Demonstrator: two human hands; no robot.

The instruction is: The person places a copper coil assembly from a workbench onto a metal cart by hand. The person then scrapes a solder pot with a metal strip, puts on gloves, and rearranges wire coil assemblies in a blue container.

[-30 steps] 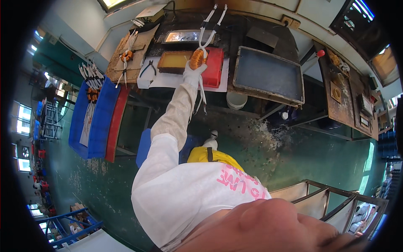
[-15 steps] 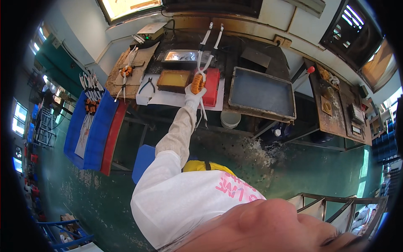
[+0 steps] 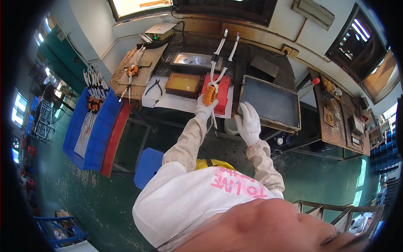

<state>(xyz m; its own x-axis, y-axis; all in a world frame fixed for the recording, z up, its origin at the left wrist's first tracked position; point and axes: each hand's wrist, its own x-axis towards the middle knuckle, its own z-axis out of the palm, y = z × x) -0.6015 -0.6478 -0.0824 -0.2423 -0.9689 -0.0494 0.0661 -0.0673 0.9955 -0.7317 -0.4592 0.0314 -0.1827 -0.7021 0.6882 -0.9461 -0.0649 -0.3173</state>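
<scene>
My gloved left hand (image 3: 205, 108) is closed around the lower end of a copper-wound ring coil (image 3: 210, 96). The coil lies at a red block-like holder (image 3: 225, 86) on white paper at the bench's front. Two white-sleeved leads (image 3: 219, 48) with metal end lugs stretch from it toward the back; more leads hang below my hand. To the right my gloved right hand (image 3: 250, 125) is raised, fingers stretched out and nothing visible in it, near the large shallow tray (image 3: 299, 113). Left of the coil sit a tray of amber material (image 3: 183, 83) and dark-handled pliers (image 3: 155, 87).
Behind the amber tray is a shiny metal-filled basin (image 3: 197, 60). Another coil (image 3: 132, 71) lies on cardboard at the left. A blue bin (image 3: 77, 138) of similar coils stands beside the bench. A blue stool (image 3: 149, 164) and a white bucket (image 3: 230, 127) are below.
My right hand has come into view, raised near the large tray. The whole view has shifted, so the bench sits farther right and lower. My left hand still grips the coil.
</scene>
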